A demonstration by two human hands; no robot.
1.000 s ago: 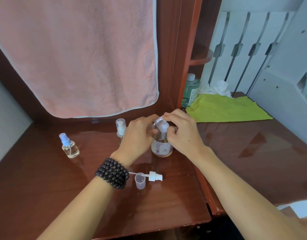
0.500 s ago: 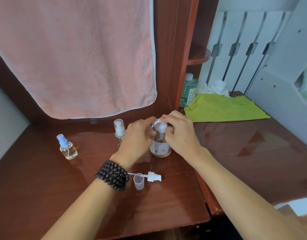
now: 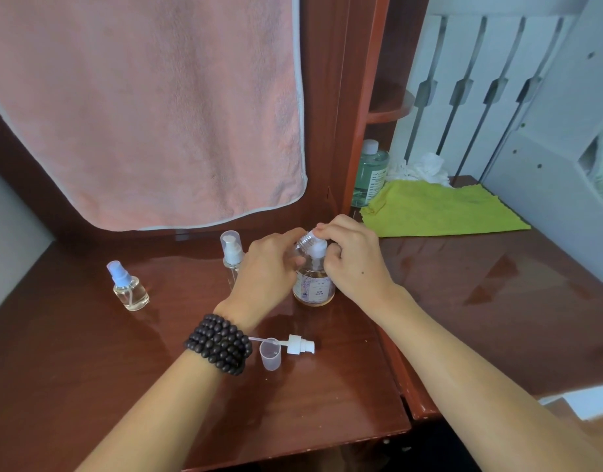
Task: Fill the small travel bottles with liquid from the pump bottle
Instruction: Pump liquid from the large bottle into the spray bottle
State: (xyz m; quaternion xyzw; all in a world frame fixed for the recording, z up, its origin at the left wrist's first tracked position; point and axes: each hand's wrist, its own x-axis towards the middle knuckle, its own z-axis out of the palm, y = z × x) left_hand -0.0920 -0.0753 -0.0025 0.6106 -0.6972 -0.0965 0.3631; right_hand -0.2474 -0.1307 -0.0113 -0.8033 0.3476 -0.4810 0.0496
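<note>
On the glossy red-brown wooden counter (image 3: 327,386), your left hand (image 3: 266,267) tilts a small clear travel bottle (image 3: 303,243) at the round amber pump bottle (image 3: 314,287); your right hand (image 3: 352,264) pinches its white pump. Misaligned, liquid likely spills.

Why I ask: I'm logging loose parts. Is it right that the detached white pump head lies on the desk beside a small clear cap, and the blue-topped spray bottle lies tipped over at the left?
Not quite. The head view shows the blue-topped spray bottle standing upright at the left, not tipped over. The rest holds: the detached white pump head lies on the desk beside the small clear cap.
</note>
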